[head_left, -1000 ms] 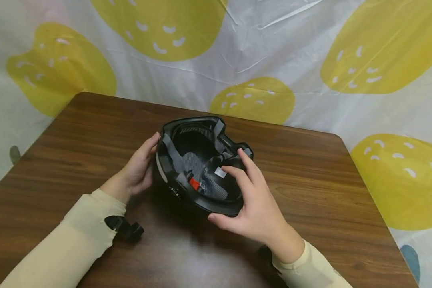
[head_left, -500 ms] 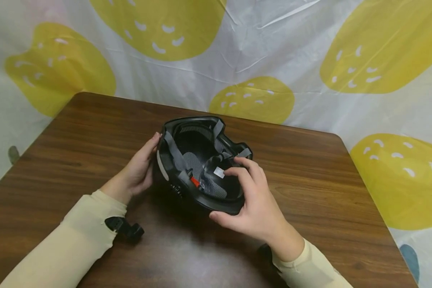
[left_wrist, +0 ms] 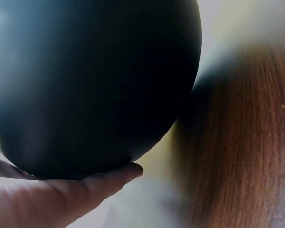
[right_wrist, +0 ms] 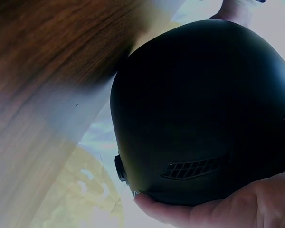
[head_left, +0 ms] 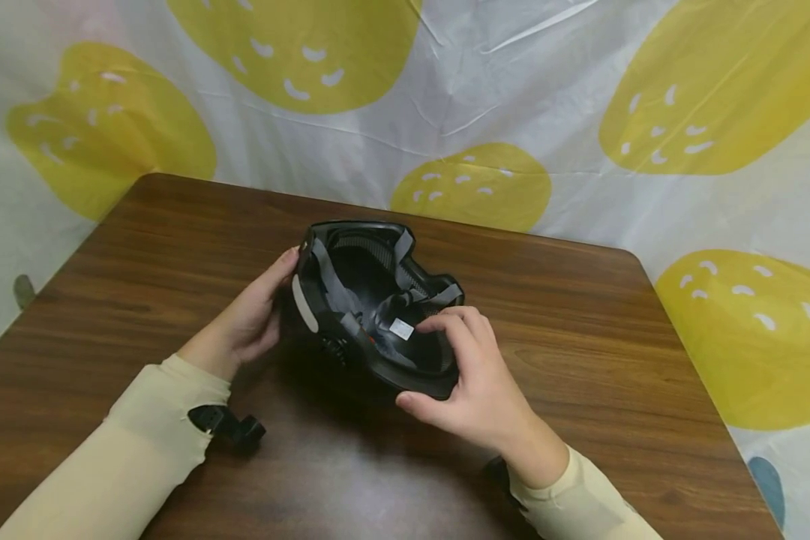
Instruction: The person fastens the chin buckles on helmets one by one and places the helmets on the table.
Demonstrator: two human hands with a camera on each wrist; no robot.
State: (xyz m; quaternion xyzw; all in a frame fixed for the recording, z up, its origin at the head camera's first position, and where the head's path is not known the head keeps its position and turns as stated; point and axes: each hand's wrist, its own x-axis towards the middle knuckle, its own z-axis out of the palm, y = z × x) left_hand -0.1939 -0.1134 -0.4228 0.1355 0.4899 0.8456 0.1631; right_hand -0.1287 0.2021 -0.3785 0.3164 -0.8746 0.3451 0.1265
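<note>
A black helmet (head_left: 405, 369) is held tilted above the table, its hollow inside facing up and toward me in the head view. Grey straps (head_left: 331, 274), a white label (head_left: 401, 328) and a sliver of red show inside. My left hand (head_left: 246, 319) holds the shell's left side, thumb near the rim; its other fingers are mostly hidden. The right hand (head_left: 479, 382) grips the near right rim, thumb outside and fingers bent over into the hollow. In the right wrist view the smooth outer shell (right_wrist: 199, 104) has a grille vent (right_wrist: 192, 167).
The brown wooden table (head_left: 580, 337) extends around the helmet. Behind it hangs a white curtain (head_left: 499, 90) with yellow fruit prints. A black wrist mount (head_left: 226, 427) sticks out from the left sleeve.
The helmet has tilted further, showing more of its left outer side and hiding most of the red piece. The right fingers have drawn back from the far rim and bent more inside.
</note>
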